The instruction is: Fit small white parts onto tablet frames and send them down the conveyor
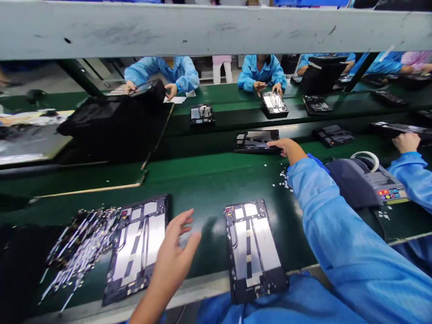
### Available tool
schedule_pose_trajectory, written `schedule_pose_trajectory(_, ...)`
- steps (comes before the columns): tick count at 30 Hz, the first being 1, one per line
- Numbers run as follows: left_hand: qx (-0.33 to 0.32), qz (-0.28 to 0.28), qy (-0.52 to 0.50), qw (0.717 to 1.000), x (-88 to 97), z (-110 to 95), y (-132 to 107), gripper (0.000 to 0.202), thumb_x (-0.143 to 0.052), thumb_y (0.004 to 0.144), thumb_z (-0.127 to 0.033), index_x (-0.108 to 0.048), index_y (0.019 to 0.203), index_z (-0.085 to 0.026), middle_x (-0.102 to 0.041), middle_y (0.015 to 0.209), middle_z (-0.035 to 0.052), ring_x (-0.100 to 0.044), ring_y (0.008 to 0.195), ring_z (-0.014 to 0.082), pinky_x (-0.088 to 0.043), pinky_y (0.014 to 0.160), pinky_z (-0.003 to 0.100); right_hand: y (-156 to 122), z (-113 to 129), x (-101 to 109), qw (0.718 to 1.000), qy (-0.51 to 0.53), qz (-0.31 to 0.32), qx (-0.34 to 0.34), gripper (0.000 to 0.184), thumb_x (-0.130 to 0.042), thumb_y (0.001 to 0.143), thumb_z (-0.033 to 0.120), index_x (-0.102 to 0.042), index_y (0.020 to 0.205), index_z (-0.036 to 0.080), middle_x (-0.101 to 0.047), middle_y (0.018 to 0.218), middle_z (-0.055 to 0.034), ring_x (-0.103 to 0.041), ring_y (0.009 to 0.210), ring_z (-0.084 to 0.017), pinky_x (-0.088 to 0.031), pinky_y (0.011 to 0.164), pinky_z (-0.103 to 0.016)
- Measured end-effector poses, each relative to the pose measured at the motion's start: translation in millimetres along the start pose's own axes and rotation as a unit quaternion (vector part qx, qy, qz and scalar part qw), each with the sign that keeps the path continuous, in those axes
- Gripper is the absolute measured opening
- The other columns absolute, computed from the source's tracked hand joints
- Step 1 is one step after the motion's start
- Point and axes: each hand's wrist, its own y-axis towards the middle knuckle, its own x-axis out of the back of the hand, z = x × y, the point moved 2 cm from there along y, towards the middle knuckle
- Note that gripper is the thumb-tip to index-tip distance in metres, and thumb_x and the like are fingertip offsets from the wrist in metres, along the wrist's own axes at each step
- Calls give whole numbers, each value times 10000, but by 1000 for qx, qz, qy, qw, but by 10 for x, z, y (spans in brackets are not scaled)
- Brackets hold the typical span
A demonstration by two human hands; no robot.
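My left hand point(177, 254) hovers open with fingers spread, just over the right edge of a tablet chassis point(137, 247) lying on the green bench mat point(202, 184). A second tablet chassis point(254, 249) lies to its right near the bench edge. My right arm in a blue sleeve stretches far forward; my right hand point(285, 147) rests fingers-down on the right end of a dark tablet unit point(256, 141) on the conveyor belt. Whether it grips the unit is not clear.
A heap of thin silvery strips point(79, 249) lies left of the chassis. A grey tape dispenser point(366, 180) stands at the right beside a co-worker's blue sleeve point(413, 173). More units point(201, 114) ride the belt; workers in blue sit opposite. A grey beam point(216, 29) crosses overhead.
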Motion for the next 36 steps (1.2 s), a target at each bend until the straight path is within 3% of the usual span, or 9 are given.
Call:
schedule_pose_trajectory(4, 148, 72, -281, 945, -614, -198, 284, 533, -674, 881, -438, -554, 1333, -183, -666, 1328, 185, -713, 1054, 250, -592, 904, 428, -425, 78, -363, 994, 65, 59, -59, 216, -737, 882, 303, -575, 837, 167, -559, 642, 59, -382, 531, -72, -359, 520, -195)
schedule_pose_trajectory(8, 213, 117, -443, 863, -1010, -384, 457, 451, -657, 921, -502, -523, 1225, -197, -706, 1233, 188, -743, 980, 240, -597, 895, 431, -1539, -236, -609, 986, 131, 103, -21, 245, -682, 873, 426, -626, 956, 202, -668, 814, 5, -523, 604, -114, -389, 486, -208)
schedule_pose_trajectory(12, 138, 81, -358, 920, -1006, -417, 203, 405, -575, 946, -512, -536, 1232, -228, -708, 1205, 118, -716, 1007, 240, -612, 846, 401, -2921, -941, -431, 960, 157, 216, 82, 473, -706, 845, 590, -683, 1157, 234, -725, 1010, -66, -660, 874, -223, -577, 732, -338)
schedule_pose_trajectory(16, 64, 98, -181, 976, -743, -235, -237, 450, -503, 929, -308, -565, 1370, -244, -679, 1347, 80, -631, 1250, 247, -545, 1040, 388, -3683, -1597, 156, 921, 118, 372, -3, 788, -706, 733, 843, -676, 1304, 301, -727, 958, -88, -700, 810, -267, -604, 747, -420)
schedule_pose_trajectory(18, 41, 158, -140, 977, -691, -122, -386, 505, -492, 927, -286, -561, 1424, -237, -660, 1401, 85, -572, 1357, 263, -482, 1131, 410, -3751, -1797, 458, 934, 143, 327, -32, 936, -596, 753, 912, -545, 1489, 335, -715, 1132, -131, -725, 871, -292, -611, 774, -460)
schedule_pose_trajectory(21, 16, 198, -80, 977, -774, 29, -501, 556, -535, 919, -288, -545, 1471, -218, -629, 1443, 120, -518, 1418, 299, -420, 1187, 464, -3683, -1942, 674, 972, 29, 235, 6, 749, -621, 871, 739, -555, 1503, 343, -629, 1358, -153, -703, 1072, -312, -608, 878, -481)
schedule_pose_trajectory(25, 1, 163, 20, 986, -942, 168, -603, 617, -552, 934, -299, -481, 1542, -228, -611, 1369, 146, -581, 1315, 315, -443, 1146, 500, -3591, -1955, 554, 967, -149, 189, 86, 605, -653, 923, 458, -573, 1504, 309, -553, 1475, -134, -612, 1270, -313, -581, 1004, -486)
schedule_pose_trajectory(30, -13, 174, 96, 980, -879, 248, -687, 591, -512, 984, -359, -459, 1560, -241, -627, 1183, 115, -657, 1122, 287, -540, 1008, 456, -3490, -1969, 413, 954, -171, 203, 139, 604, -610, 970, 416, -508, 1557, 316, -579, 1487, -126, -540, 1392, -333, -440, 1183, -580)
schedule_pose_trajectory(36, -162, 68, 229, 957, -710, -27, -4, 461, -488, 980, -221, -649, 1410, -261, -650, 1203, 144, -613, 1103, 317, -520, 994, 484, -3189, -1800, 518, 969, -159, 128, 136, 441, -584, 978, 416, -644, 1388, 264, -622, 1379, -137, -686, 1116, -283, -624, 867, -428)
